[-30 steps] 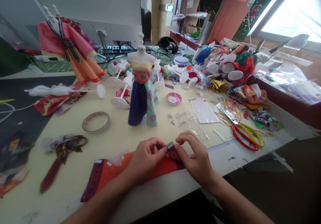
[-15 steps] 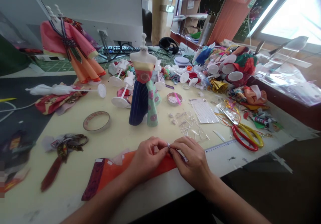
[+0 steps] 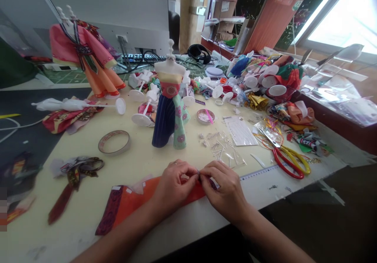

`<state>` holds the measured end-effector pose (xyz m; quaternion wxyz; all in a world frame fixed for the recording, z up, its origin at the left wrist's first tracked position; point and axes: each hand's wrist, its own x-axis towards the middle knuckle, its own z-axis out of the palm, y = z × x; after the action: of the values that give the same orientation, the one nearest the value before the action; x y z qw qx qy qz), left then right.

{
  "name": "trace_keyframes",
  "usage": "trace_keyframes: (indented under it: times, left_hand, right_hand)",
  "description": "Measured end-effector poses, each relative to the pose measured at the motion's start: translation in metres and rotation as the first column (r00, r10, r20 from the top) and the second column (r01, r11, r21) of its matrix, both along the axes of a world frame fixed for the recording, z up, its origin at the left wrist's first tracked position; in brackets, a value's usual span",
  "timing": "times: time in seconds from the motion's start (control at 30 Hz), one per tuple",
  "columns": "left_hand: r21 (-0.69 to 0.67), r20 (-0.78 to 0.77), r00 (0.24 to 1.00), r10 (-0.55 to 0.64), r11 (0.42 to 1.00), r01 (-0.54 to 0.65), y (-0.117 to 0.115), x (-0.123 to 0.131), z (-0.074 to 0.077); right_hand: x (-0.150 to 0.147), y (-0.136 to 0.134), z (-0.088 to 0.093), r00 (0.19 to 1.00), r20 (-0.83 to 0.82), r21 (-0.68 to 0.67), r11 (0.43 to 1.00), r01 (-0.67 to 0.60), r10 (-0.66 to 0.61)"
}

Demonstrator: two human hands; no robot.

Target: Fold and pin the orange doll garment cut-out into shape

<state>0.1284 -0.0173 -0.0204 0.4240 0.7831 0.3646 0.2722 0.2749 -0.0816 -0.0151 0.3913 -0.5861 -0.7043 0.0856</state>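
Observation:
My left hand (image 3: 177,182) and my right hand (image 3: 221,184) meet fingertip to fingertip, both pinched closed. Between them is something too small to name, mostly hidden by the fingers. Under the hands and the left forearm lies a strip of orange cloth (image 3: 134,202) with a purple patterned band (image 3: 109,212) at its left end. Small white tabs show along its upper edge. Beyond the hands stands a small white mannequin (image 3: 170,67) in a strapless dress with a navy and mint-green floral skirt (image 3: 180,127).
A tape roll (image 3: 114,142) and a dark ribbon piece (image 3: 73,180) lie to the left. Right of the hands are a ruler (image 3: 259,172), scissors (image 3: 291,161), a bag of pins (image 3: 225,149) and a small dish (image 3: 205,116). Mannequins and cloth scraps (image 3: 300,113) crowd the back.
The fingers have shifted only very slightly, still pinched together at the same spot. The camera view has moved a little; the objects on the table lie as before.

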Motion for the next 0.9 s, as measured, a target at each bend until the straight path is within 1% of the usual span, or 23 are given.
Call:
trace_keyframes:
  times: [0.2, 0.5, 0.6, 0.7, 0.8, 0.9]
  left_hand:
    - [-0.025, -0.002, 1.0, -0.002, 1.0, 0.002, -0.0001, -0.0006, -0.0008]
    - [-0.067, -0.014, 1.0, -0.006, 0.998, 0.005, 0.0012, 0.0007, 0.002]
    - [-0.148, 0.011, 1.0, 0.005, 0.989, -0.003, 0.0015, 0.0005, 0.0039]
    - [-0.259, 0.046, 0.999, -0.005, 0.966, 0.017, 0.0024, -0.0004, 0.0039]
    - [-0.373, 0.104, 0.994, -0.025, 0.926, 0.062, 0.0032, -0.0018, 0.0022]
    - [-0.461, 0.165, 0.986, -0.022, 0.882, 0.097, 0.0037, -0.0031, 0.0014]
  right_hand:
    - [0.0012, 0.0015, -0.0007, 0.998, -0.057, -0.018, 1.0, 0.003, -0.004]
    - [0.0046, 0.0033, 0.0008, 0.987, -0.158, -0.139, 0.99, 0.011, -0.033]
    - [0.0051, 0.0043, 0.0028, 0.969, -0.241, -0.22, 0.975, -0.004, -0.051]
    - [0.0053, 0.0054, 0.0041, 0.936, -0.341, -0.325, 0.945, -0.033, -0.085]
    - [0.0056, 0.0058, 0.0039, 0.886, -0.449, -0.409, 0.908, -0.09, -0.114]
    - [0.0065, 0.0053, 0.0037, 0.839, -0.528, -0.443, 0.885, -0.142, -0.129]
